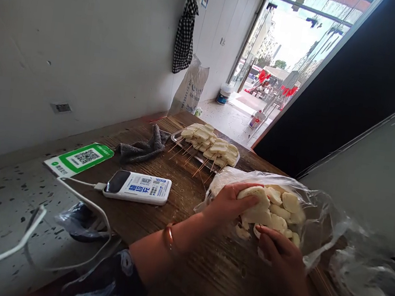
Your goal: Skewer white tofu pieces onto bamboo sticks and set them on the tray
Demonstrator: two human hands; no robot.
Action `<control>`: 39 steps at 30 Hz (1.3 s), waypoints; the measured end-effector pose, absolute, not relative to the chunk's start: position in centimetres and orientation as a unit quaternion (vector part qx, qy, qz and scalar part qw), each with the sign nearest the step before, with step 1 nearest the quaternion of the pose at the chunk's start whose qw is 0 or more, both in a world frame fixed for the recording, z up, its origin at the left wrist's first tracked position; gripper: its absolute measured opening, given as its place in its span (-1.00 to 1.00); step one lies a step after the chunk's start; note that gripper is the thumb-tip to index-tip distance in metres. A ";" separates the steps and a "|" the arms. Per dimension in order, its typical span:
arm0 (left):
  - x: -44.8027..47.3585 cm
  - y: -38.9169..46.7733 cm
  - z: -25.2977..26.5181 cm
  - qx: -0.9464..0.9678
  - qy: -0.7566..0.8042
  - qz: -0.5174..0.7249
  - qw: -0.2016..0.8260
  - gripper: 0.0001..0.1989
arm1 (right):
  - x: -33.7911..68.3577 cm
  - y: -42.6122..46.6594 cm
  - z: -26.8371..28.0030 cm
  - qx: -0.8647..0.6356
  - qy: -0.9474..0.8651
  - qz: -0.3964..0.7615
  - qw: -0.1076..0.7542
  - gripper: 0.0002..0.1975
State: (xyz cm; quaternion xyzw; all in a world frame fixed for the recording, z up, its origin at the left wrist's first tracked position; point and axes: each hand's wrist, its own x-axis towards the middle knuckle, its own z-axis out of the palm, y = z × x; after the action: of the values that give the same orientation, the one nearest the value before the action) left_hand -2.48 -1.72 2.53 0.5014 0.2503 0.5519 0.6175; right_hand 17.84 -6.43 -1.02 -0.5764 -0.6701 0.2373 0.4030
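Fingers of the left hand point(229, 201) clamp a flat white slice point(254, 199), seemingly steamed bun, over a plastic bag point(232, 176) of loose slices point(279, 210) on a wooden desk point(219, 269). Just below, the right hand's point(283, 253) fingers pinch together, their hold unclear. Skewering appears in hand; the next move calls for a steady, straight push. Beyond, skewered slices point(212, 140) fill a metal tray point(175, 138).

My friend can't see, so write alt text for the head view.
A left hand holds a rounded cream slice, right hand nearby, by a clear plastic bag of cream pieces; beyond, a silver metal tray of skewered slices.
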 end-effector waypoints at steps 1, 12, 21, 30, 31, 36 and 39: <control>-2.5 -1.9 2.7 0.507 0.253 0.544 0.619 -0.45 | 17.8 -6.5 -1.0 -0.576 -0.671 0.235 0.404 -0.72; -2.2 -2.7 3.5 0.514 0.246 0.539 0.621 -0.52 | 17.9 -6.6 -1.2 -0.595 -0.660 0.218 0.403 -0.67; -2.1 -3.0 3.4 0.463 0.208 0.535 0.675 -0.40 | 17.5 -6.6 -0.7 -0.583 -0.675 0.219 0.394 -0.66; -2.3 -2.9 3.5 0.531 0.255 0.520 0.618 -0.51 | 17.9 -6.5 -0.9 -0.594 -0.675 0.206 0.385 -0.64; -2.3 -2.9 3.5 0.534 0.256 0.519 0.617 -0.51 | 18.0 -6.5 -0.9 -0.594 -0.675 0.204 0.386 -0.65; -2.2 -3.0 3.6 0.532 0.260 0.510 0.623 -0.50 | 17.8 -6.7 -0.8 -0.587 -0.684 0.208 0.381 -0.66; -2.1 -3.2 3.7 0.520 0.253 0.509 0.637 -0.49 | 17.6 -6.8 -0.6 -0.591 -0.681 0.208 0.380 -0.66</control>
State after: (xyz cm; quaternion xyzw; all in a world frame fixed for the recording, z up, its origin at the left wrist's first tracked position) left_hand -2.10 -3.18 3.66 0.5204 0.2529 0.5092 0.6371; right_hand 17.61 -6.75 -0.55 -0.5908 -0.6806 0.2079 0.3801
